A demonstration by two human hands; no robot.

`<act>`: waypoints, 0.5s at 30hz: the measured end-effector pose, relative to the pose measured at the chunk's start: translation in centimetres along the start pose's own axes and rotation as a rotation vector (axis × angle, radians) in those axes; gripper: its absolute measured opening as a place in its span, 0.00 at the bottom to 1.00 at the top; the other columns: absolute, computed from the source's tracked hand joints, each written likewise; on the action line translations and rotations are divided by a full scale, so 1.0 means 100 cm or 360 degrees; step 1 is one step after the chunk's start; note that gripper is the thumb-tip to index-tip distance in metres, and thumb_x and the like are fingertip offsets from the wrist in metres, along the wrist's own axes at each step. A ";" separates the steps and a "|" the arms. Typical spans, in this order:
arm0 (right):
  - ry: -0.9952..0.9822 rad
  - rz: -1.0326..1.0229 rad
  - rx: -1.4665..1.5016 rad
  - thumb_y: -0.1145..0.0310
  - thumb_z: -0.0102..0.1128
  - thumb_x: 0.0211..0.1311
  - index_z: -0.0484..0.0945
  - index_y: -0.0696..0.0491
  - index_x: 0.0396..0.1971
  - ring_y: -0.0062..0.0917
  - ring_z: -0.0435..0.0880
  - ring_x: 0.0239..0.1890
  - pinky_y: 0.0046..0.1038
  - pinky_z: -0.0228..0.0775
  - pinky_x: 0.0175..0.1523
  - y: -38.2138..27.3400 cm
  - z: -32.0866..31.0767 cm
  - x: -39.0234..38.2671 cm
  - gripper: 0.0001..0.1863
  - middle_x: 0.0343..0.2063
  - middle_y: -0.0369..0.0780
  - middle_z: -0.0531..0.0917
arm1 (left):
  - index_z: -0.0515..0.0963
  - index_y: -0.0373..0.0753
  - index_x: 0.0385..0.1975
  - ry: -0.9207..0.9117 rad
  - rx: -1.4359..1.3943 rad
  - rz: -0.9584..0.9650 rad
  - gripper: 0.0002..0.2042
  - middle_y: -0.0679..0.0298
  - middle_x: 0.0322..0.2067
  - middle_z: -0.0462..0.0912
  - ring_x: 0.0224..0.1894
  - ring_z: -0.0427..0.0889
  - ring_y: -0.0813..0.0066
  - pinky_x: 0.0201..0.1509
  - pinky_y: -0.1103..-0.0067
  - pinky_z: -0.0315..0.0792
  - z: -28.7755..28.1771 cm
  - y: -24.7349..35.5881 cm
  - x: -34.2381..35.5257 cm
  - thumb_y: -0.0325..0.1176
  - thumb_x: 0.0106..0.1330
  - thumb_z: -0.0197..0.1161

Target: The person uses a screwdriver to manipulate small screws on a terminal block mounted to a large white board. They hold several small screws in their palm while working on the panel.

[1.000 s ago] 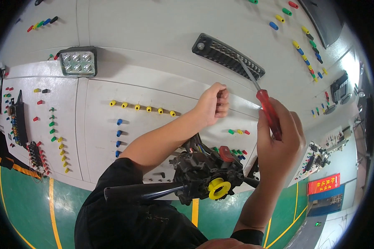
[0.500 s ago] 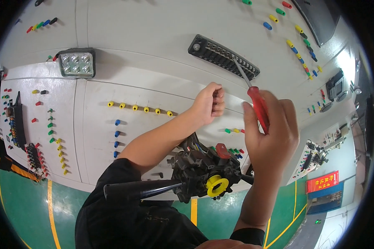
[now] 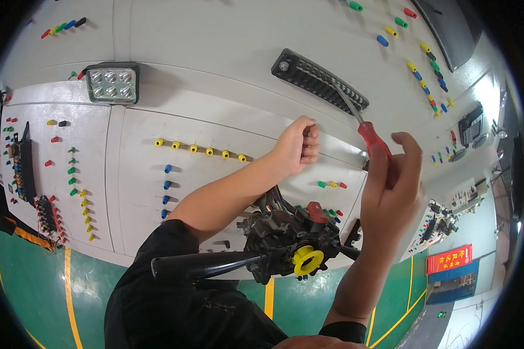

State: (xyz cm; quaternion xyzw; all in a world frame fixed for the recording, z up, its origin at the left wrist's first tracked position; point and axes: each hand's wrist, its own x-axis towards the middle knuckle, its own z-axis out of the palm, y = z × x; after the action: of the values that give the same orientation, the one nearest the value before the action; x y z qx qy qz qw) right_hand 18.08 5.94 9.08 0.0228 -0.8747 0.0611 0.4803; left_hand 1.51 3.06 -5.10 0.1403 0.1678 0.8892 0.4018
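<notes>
My right hand is closed round the red handle of a screwdriver, with the index finger lifted and bent away from it. The metal shaft slants up to the left, and its tip meets the row of screws on a long black terminal strip on the pale panel. My left hand is a loose fist just below the strip; its curled fingers hide anything inside. Under the left wrist sits a black steering-column switch assembly with a yellow ring, a red button and a long black stalk.
A square LED lamp projects from the panel at the upper left. Rows of coloured sockets stick out, including yellow ones and blue ones. A black fuse box is at the far left. Green floor with yellow lines lies below.
My right hand has shifted slightly right and down along the screwdriver, its index finger now raised off the handle. The screwdriver tip stays on the strip; the left fist keeps its pose.
</notes>
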 end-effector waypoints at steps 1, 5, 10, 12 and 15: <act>-0.0060 0.0033 -0.0106 0.71 0.64 0.53 0.70 0.55 0.34 0.28 0.80 0.20 0.24 0.69 0.25 0.002 0.001 -0.001 0.12 0.23 0.39 0.79 | 0.60 0.47 0.15 0.0003 -0.0009 0.0002 0.14 0.76 0.13 0.51 0.12 0.47 0.84 0.12 0.83 0.42 0.000 0.000 0.000 0.44 0.59 0.50; 0.0012 -0.0094 -0.0130 0.70 0.65 0.52 0.70 0.54 0.35 0.26 0.79 0.20 0.24 0.69 0.25 0.007 0.005 -0.004 0.14 0.22 0.38 0.78 | 0.61 0.47 0.15 -0.0016 -0.0007 0.0008 0.14 0.76 0.12 0.51 0.12 0.47 0.83 0.13 0.83 0.43 -0.001 0.000 0.001 0.44 0.59 0.50; 0.0084 -0.0254 -0.0209 0.70 0.69 0.49 0.70 0.53 0.34 0.31 0.78 0.21 0.27 0.69 0.26 0.000 0.005 -0.006 0.16 0.23 0.38 0.77 | 0.60 0.47 0.14 -0.0003 0.0024 0.0005 0.15 0.76 0.12 0.51 0.12 0.48 0.83 0.13 0.82 0.43 -0.001 0.000 0.001 0.44 0.59 0.50; 0.0057 -0.0276 -0.0212 0.71 0.68 0.48 0.70 0.54 0.34 0.32 0.78 0.22 0.28 0.69 0.27 0.001 0.005 -0.004 0.16 0.24 0.38 0.77 | 0.60 0.47 0.14 0.0009 0.0011 0.0005 0.15 0.76 0.12 0.51 0.12 0.48 0.83 0.13 0.83 0.43 -0.002 0.002 -0.001 0.44 0.59 0.50; 0.0017 -0.0302 -0.0240 0.72 0.68 0.48 0.70 0.54 0.34 0.34 0.77 0.24 0.31 0.69 0.28 0.003 0.003 -0.004 0.16 0.25 0.38 0.76 | 0.60 0.47 0.14 -0.0002 -0.0019 -0.0001 0.15 0.76 0.12 0.51 0.12 0.48 0.83 0.13 0.83 0.43 0.001 -0.001 0.001 0.44 0.59 0.50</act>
State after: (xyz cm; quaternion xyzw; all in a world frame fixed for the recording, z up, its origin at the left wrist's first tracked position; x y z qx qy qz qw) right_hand 18.01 6.21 8.56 0.0691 -0.8680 -0.0505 0.4891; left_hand 1.51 3.19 -5.03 0.1383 0.1623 0.8900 0.4031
